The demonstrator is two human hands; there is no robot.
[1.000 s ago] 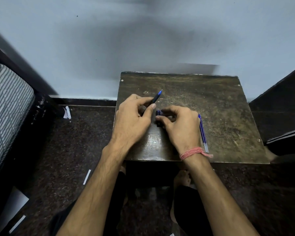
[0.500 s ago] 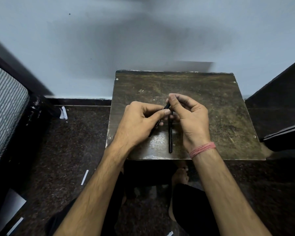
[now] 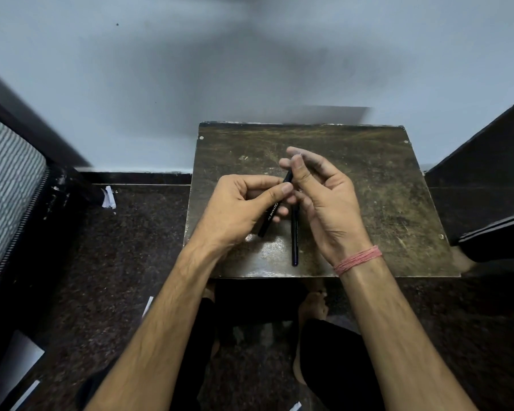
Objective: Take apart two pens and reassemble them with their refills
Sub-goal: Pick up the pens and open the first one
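Striped mattress [image 3: 5, 185] at the far left, paper scraps [image 3: 109, 197] on the dark speckled floor [image 3: 125, 262]. Over the worn wooden table [image 3: 383, 203], the left hand [image 3: 235, 212] curls its fingers round a black pen barrel [image 3: 275, 207], thumb pressed along it, the barrel slanting up and to the right with white lettering showing. Just beside it, a second dark pen [image 3: 295, 238] points toward the near edge; its top end is hidden behind the fingers, so whether it lies flat is hard to tell. The right hand [image 3: 324, 200], red thread wristband [image 3: 358, 260] at the wrist, pinches the barrel's upper tip with blurred fingertips.
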